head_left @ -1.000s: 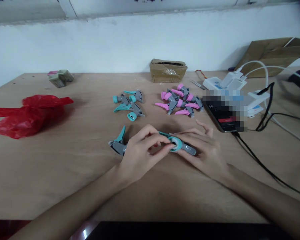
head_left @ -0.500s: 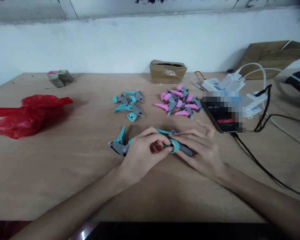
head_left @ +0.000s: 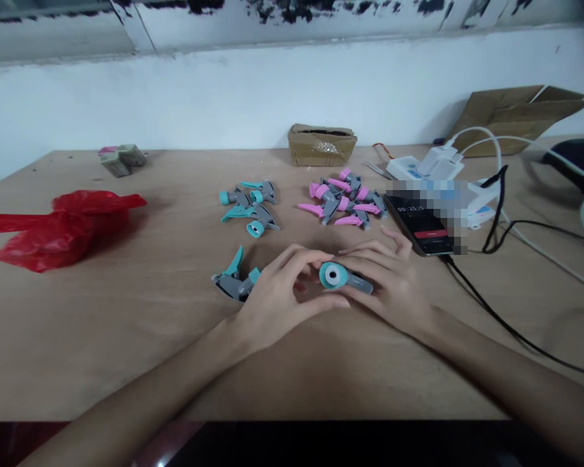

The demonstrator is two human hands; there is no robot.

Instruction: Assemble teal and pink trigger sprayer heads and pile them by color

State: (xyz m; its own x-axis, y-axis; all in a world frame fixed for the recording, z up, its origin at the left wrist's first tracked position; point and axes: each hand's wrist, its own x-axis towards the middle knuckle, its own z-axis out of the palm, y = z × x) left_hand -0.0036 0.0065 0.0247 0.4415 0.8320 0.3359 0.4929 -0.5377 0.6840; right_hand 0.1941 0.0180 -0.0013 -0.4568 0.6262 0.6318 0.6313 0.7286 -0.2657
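In my right hand (head_left: pixel 394 282) is a grey spray trigger head, its teal screw collar (head_left: pixel 342 275) facing me and its grey body (head_left: pixel 360 283) pointing right. A white disc (head_left: pixel 331 275) with a dark centre hole shows inside the collar. My left hand (head_left: pixel 279 285) is at the collar's left, thumb below and index finger at its upper edge, with a gap between them. Beside the left hand lies another teal and grey spray trigger head (head_left: pixel 231 284), partly covered by that hand. Farther back lie several teal spray trigger heads (head_left: pixel 250 211) and a pile of pink ones (head_left: pixel 343 201).
A red plastic bag (head_left: pixel 68 227) lies at the left, with a small bundle (head_left: pixel 121 161) behind it. A small cardboard box (head_left: pixel 321 146) stands by the wall. On the right are a phone (head_left: pixel 421 224), a white power strip (head_left: pixel 409 170), cables and folded cardboard (head_left: pixel 511 117).
My left fingers have parted from their pinch at the collar's mouth, and the white disc inside now shows. The collar has turned more toward me. The camera view has shifted slightly.
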